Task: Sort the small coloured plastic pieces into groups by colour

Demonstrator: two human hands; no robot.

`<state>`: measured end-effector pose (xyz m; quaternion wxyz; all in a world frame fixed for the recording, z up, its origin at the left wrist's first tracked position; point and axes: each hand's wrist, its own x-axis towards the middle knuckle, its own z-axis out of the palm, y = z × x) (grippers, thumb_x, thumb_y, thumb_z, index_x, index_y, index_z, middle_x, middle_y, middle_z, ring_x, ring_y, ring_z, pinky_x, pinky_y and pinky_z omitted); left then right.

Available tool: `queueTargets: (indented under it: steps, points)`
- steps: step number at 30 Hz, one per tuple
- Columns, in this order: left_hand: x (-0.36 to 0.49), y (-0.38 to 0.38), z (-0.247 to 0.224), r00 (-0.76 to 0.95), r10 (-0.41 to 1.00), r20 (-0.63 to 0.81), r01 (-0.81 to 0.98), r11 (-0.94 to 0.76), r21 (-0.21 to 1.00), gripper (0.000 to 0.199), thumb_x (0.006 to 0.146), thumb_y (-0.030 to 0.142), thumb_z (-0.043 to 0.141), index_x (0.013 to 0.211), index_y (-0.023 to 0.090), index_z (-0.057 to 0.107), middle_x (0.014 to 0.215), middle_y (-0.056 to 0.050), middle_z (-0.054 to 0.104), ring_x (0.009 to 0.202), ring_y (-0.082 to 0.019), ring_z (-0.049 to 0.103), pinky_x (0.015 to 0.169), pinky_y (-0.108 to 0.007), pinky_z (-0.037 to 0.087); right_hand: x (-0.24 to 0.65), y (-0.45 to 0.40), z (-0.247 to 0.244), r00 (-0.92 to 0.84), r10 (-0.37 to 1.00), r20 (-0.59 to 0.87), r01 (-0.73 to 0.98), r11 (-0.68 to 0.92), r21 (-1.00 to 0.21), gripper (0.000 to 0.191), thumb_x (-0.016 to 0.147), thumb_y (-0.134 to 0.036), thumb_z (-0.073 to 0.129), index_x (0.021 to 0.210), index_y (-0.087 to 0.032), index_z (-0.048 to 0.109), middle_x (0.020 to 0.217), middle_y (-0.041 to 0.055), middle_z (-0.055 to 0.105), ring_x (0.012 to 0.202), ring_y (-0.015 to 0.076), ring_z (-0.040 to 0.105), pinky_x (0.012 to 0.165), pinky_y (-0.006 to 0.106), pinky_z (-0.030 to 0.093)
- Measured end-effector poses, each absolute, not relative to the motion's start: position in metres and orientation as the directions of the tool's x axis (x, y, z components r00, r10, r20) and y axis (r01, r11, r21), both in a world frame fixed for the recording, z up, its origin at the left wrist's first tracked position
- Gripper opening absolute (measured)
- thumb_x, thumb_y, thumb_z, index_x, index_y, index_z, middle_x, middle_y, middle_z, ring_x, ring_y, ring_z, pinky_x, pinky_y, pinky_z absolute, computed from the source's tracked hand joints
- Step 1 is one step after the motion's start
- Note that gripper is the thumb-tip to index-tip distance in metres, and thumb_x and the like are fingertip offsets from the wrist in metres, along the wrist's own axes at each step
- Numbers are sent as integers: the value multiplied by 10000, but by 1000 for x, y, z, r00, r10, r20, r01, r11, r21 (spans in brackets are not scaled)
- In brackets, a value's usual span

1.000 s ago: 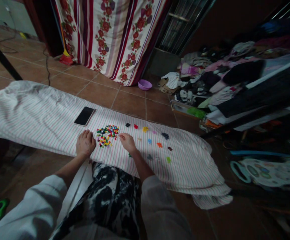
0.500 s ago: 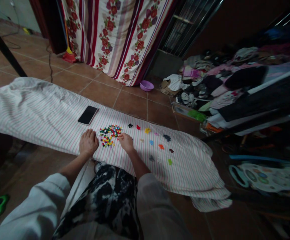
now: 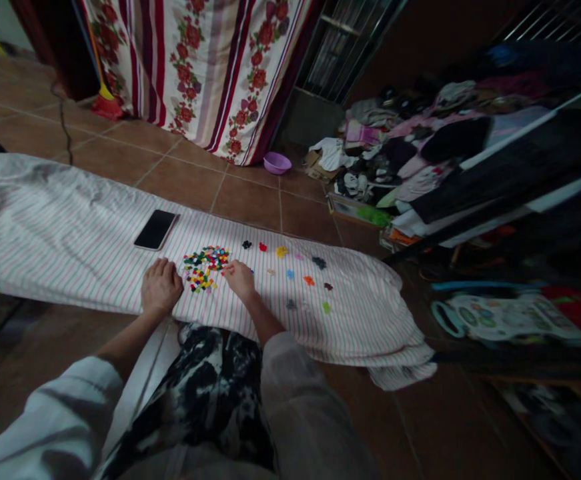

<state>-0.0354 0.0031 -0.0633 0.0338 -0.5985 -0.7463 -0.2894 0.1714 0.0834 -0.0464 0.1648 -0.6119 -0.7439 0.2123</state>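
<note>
A mixed pile of small coloured pieces (image 3: 204, 268) lies on the striped cloth (image 3: 90, 233). At the pile's right edge is my right hand (image 3: 240, 279), fingers pinched together; anything between the fingertips is too small to name. My left hand (image 3: 161, 287) rests on the cloth just left of the pile, its fingers bent and close together. To the right are small single-colour groups, among them black (image 3: 247, 245), red (image 3: 263, 247), yellow (image 3: 281, 252), blue (image 3: 290, 274), orange (image 3: 309, 281) and lime green (image 3: 325, 307).
A phone (image 3: 155, 229) lies on the cloth behind my left hand. Beyond the cloth are a floral curtain (image 3: 190, 67), a purple basin (image 3: 277, 163) and a red broom (image 3: 107, 105). Heaped clothes (image 3: 420, 140) fill the right background.
The whole view has shifted, so the cloth and both hands appear further left. My hands keep nearly the same places beside the pile.
</note>
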Motion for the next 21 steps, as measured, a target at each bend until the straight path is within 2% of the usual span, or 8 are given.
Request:
queueTargets:
  steps: [7, 12, 17, 21]
  points:
    - [-36, 4, -66, -267, 870, 414, 925, 110, 364, 375, 864, 246, 426, 1122, 58, 622, 1281, -230, 592, 1290, -331, 475, 1089, -486, 351, 173, 74, -40, -228, 974, 22, 843, 208, -496, 137, 913, -229, 517, 971, -191, 635, 993, 56, 706, 954, 160, 622, 851, 252, 437]
    - [-37, 4, -64, -257, 874, 412, 932, 111, 346, 375, 867, 243, 421, 1127, 62, 622, 1279, -227, 594, 1289, -326, 480, 1089, -488, 358, 182, 71, -39, -244, 968, 67, 769, 235, -594, 140, 911, -216, 505, 984, -231, 624, 998, 17, 715, 903, 142, 646, 832, 239, 458]
    - [-36, 1, -60, -251, 879, 405, 937, 115, 331, 396, 873, 255, 411, 1135, 47, 623, 1281, -231, 592, 1290, -330, 481, 1095, -476, 354, 201, 71, -36, -161, 981, 105, 682, 188, -706, 129, 897, -233, 521, 975, -243, 623, 953, -2, 721, 862, 134, 669, 778, 235, 492]
    - [-34, 0, -57, -264, 878, 398, 936, 134, 324, 405, 886, 264, 381, 1133, 57, 626, 1281, -225, 594, 1283, -334, 486, 1079, -479, 368, 236, 72, -35, -76, 986, 150, 676, 162, -719, 122, 881, -239, 533, 954, -238, 630, 924, -2, 723, 836, 133, 673, 775, 243, 503]
